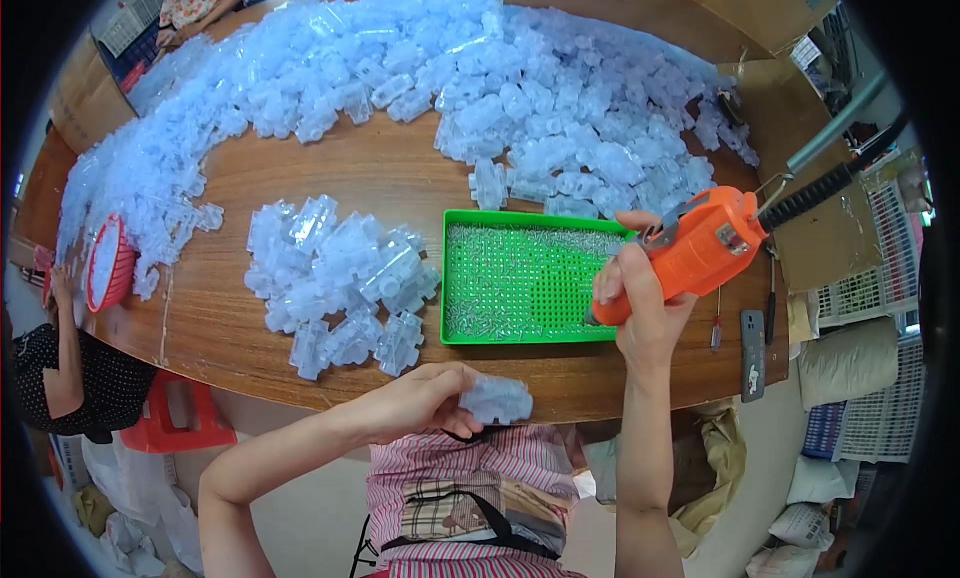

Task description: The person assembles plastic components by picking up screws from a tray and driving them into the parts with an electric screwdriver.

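My left hand is closed on a clear plastic part at the table's front edge. In my right hand is an orange power screwdriver, gripped around its body, with a black coiled cord running up to the right. Its tip end is hidden by my fingers, over the right side of a green perforated tray. Many small screws lie in that tray. Left of it sits a small pile of similar clear plastic parts.
A large heap of clear parts curves across the table's back. Cardboard borders the right side, near a dark phone-shaped object and a thin screwdriver. At left are a red basket, a co-worker and a red stool.
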Available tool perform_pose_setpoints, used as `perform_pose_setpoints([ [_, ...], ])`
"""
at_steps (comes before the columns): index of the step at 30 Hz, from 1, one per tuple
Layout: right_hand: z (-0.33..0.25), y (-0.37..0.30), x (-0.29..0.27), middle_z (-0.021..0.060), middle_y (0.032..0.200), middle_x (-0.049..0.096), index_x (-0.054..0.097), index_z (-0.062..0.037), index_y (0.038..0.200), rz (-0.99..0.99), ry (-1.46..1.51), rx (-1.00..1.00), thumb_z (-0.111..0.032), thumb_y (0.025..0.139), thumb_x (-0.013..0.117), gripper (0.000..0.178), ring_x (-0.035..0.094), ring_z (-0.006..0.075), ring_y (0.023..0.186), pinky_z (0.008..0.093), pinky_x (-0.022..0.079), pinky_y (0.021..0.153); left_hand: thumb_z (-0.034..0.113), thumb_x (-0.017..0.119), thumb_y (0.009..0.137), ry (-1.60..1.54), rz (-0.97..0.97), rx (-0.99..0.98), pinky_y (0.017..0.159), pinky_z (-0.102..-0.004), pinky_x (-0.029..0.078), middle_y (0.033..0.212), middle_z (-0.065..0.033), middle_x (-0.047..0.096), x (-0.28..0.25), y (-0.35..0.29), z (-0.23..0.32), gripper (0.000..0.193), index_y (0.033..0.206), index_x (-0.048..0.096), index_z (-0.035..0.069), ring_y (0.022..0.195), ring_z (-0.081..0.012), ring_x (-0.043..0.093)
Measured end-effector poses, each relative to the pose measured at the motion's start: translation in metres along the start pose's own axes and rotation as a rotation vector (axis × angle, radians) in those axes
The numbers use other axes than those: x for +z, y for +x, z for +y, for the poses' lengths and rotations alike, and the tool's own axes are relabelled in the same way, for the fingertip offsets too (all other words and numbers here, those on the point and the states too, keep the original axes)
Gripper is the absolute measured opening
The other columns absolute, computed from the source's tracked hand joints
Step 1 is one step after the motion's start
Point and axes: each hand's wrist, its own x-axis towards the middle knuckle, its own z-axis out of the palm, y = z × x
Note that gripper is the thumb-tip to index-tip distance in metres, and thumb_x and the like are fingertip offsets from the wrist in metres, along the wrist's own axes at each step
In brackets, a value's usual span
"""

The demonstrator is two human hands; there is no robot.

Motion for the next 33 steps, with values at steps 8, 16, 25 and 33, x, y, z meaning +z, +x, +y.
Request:
perform_pose_setpoints([
  [8,0.035,0.010,0.028,0.0015,0.059,0.051,0.059,0.0029,0.098,0.020,0.168,-0.094,-0.031,0.097,0.055,0.035,0.046,0.0100,0.048,0.0264,0.038,0.045,0.035,0.052,0.098,1.426,0.747,0.510,0.046,-0.0404,0.050,0.070,-0.0150,0.060,0.020,-0.003,-0.026,0.036,0.098,0.049,-0.001,0.055,-0.0321,0.064],
  [16,0.050,0.014,0.038,0.0026,0.055,0.049,0.056,0.0023,0.090,0.071,0.131,-0.107,-0.035,0.095,0.057,0.038,0.047,0.0118,0.047,0.0289,0.042,0.046,0.027,0.081,0.066,1.443,0.381,0.978,0.088,-0.0420,0.045,0.113,-0.0103,0.058,0.000,0.009,-0.026,0.066,0.121,0.053,0.005,0.100,-0.0319,0.054],
  [25,0.057,0.016,0.036,0.0016,0.055,0.047,0.055,0.0013,0.089,0.069,0.128,-0.113,-0.036,0.095,0.056,0.038,0.047,0.0122,0.047,0.0298,0.042,0.047,0.009,0.077,0.068,1.099,0.309,0.994,0.085,-0.0410,0.042,0.112,-0.0097,0.059,-0.002,0.012,-0.039,0.061,0.123,0.052,0.007,0.104,-0.0309,0.052],
  [33,0.058,0.011,0.036,0.0016,0.055,0.047,0.055,0.0002,0.091,0.034,0.107,-0.092,-0.040,0.095,0.054,0.041,0.046,0.0119,0.048,0.0295,0.041,0.048,0.010,0.078,0.069,1.078,0.543,1.238,0.085,-0.0397,0.029,0.112,-0.0028,0.062,0.015,0.036,-0.013,0.057,0.120,0.052,0.011,0.105,-0.0199,0.059],
])
